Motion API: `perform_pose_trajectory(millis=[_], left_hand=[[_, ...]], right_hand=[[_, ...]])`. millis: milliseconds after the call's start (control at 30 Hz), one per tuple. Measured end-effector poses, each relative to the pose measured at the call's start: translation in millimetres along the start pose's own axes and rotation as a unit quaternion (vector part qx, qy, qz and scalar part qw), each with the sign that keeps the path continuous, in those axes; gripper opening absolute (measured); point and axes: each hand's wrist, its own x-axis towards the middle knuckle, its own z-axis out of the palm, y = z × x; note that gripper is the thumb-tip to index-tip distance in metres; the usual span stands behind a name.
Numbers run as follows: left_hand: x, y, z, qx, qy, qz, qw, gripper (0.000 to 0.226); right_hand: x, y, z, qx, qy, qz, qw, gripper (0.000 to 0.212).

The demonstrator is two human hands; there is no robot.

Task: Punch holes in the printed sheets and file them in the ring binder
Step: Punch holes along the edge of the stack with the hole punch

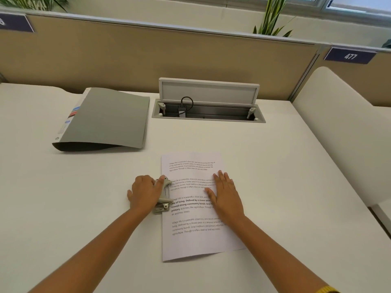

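Observation:
Printed sheets (194, 233) lie in a stack on the white desk in front of me, text facing up. A grey metal hole punch (164, 196) sits over the stack's left edge at mid-height. My left hand (143, 192) rests on top of the punch, fingers wrapped over its lever. My right hand (227, 194) lies flat on the sheets with fingers spread, holding them down. The grey ring binder (108, 119) lies shut at the back left, its cover slightly bowed, well away from both hands.
An open cable hatch (208, 111) with a raised lid and a black cable is set into the desk behind the sheets. A beige partition (148, 51) runs along the back. A cream divider (342, 123) bounds the right side.

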Motion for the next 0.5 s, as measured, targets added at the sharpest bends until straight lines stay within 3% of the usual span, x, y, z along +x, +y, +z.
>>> perform_pose_trajectory(millis=[233, 367, 500], left_hand=[[-5.4, -7.8, -5.8, -0.028, -0.031, 0.024, 0.999, 0.047], [-5.1, -6.7, -9.8, -0.055, -0.052, 0.021, 0.997, 0.027], [-6.7, -0.1, -14.7, -0.159, -0.039, 0.026, 0.986, 0.048]], right_hand=[[-15.2, 5.4, -8.7, -0.065, 0.026, -0.023, 0.997, 0.102], [-30.7, -3.8, 2.8, -0.037, -0.006, -0.018, 0.999, 0.108], [-29.1, -3.3, 6.5, -0.051, -0.010, -0.016, 0.999, 0.107]])
